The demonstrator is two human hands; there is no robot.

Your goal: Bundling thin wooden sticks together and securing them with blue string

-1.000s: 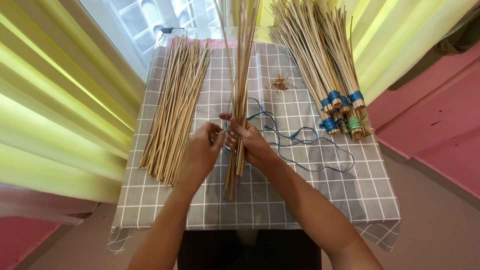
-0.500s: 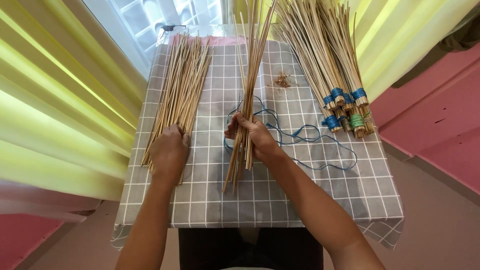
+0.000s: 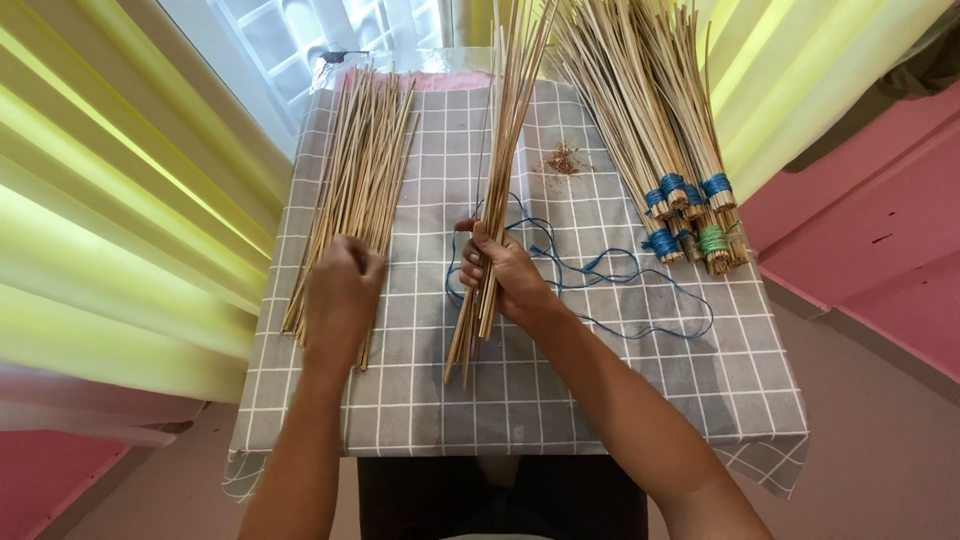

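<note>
Thin tan stick bundle — upright-slanted, mid-table, fanned at base; loose stick pile — flat, left side.

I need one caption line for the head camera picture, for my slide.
Right hand grips a bunch of thin sticks; left hand rests on the loose stick pile on a checked tablecloth.

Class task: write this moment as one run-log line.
left hand: on loose stick pile | right hand: grips stick bunch | blue string: on checked cloth

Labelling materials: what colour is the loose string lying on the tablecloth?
Blue; the loose string shows clearly in the head view, right of the right hand.
</note>
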